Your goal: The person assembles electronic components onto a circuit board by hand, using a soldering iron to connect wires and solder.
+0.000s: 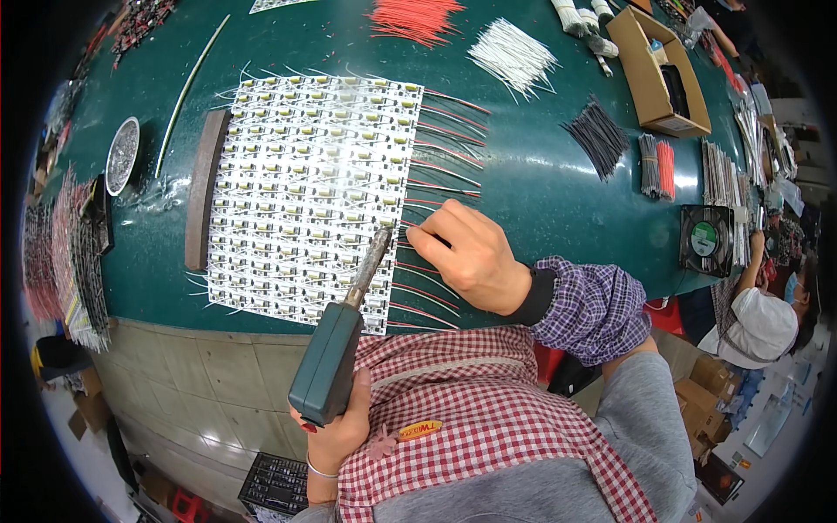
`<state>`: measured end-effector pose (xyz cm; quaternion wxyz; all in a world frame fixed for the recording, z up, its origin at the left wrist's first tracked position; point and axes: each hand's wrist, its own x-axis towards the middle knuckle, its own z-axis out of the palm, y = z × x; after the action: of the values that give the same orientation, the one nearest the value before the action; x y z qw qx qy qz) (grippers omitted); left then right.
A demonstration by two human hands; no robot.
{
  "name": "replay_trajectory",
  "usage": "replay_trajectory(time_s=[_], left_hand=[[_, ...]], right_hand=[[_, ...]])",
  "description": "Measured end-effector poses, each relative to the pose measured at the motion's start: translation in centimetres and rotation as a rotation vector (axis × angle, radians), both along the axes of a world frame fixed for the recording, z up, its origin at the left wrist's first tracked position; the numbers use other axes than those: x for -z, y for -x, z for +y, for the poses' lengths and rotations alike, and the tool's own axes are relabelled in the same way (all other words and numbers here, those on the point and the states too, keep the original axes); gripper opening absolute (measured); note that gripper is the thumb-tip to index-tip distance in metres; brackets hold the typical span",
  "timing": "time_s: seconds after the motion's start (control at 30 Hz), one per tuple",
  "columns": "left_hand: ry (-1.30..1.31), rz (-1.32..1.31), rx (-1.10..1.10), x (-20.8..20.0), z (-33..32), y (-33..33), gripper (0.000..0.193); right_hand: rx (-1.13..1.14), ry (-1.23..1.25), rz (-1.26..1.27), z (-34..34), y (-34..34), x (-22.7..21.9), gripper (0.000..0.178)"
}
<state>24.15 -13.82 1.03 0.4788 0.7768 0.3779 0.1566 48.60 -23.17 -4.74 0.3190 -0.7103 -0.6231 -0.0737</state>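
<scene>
A white panel of many small circuit boards (305, 187) lies on the green table, with rows of small yellowish parts and thin wires. Red, white and black wires (449, 157) stick out past its right edge. My left hand (342, 423) is wrapped round the handle of a dark green soldering gun (330, 357). The gun's metal tip rests at the panel's right edge, or just above it. Close beside that tip, my right hand (466, 257) pinches a wire at the edge; the fingers partly hide it.
A brown bar (207, 190) lies along the panel's left edge, near a small round dish (123, 157). Farther off are piles of red wires (414, 17), white wires (513, 57) and black wires (596, 138). A cardboard box (649, 70) and a black fan (704, 240) stand at right. Another person (758, 327) sits beyond.
</scene>
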Motion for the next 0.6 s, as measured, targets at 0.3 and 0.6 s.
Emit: replay_trajectory(time_s=[0.3, 0.6], left_hand=[[0.107, 0.026, -0.095, -0.4, -0.7, 0.9, 0.020], [0.074, 0.075, -0.070, 0.1, -0.9, 2.6, 0.021]], right_hand=[[-0.005, -0.061, -0.008, -0.6, 0.9, -0.5, 0.023], [-0.015, -0.016, 0.029, -0.8, 1.7, 0.0, 0.020]])
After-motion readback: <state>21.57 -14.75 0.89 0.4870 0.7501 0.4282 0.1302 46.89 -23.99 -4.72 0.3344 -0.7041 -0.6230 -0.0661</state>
